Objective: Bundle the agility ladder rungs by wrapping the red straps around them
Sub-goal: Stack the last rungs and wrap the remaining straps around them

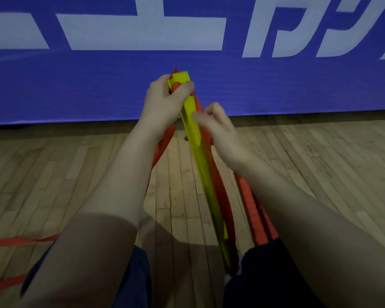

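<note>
bare wooden floor (pixel 76 174) lies open to either side; a blue banner (pixel 76 85) closes off the space just ahead. its big white characters (pixel 142 30) are cropped and unreadable. the stacked yellow rungs (pixel 200 156) tilt up from between the legs (pixel 265 281). the left hand (pixel 165 101) clenches their top end. the right hand (pixel 216 125), blurred, curls beside them against the red straps (pixel 249 203); whether it holds anything is unclear.

Bare forearms (pixel 111 185), dark navy trousers (pixel 267 281)
</note>
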A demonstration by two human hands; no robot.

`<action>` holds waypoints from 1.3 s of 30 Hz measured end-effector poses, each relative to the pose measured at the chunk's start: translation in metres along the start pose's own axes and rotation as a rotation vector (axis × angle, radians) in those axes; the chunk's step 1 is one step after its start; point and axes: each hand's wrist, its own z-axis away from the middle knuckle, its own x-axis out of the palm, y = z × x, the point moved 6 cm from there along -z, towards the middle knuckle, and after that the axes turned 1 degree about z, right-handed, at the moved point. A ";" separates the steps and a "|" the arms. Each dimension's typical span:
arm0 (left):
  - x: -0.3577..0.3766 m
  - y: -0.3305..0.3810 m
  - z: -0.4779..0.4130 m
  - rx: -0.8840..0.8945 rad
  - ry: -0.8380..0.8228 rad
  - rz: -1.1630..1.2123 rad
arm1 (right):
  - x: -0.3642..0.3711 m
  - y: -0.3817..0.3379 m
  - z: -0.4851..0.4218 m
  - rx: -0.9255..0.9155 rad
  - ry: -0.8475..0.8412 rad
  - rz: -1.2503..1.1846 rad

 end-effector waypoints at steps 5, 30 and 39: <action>0.004 0.004 0.000 -0.021 -0.048 0.126 | -0.012 -0.008 0.002 0.021 -0.081 -0.139; 0.007 0.021 0.009 -0.017 -0.205 0.231 | 0.012 -0.011 0.010 0.138 -0.390 -0.454; -0.009 0.008 0.010 -0.141 -0.341 -0.072 | -0.029 -0.013 -0.007 0.043 -0.073 -0.258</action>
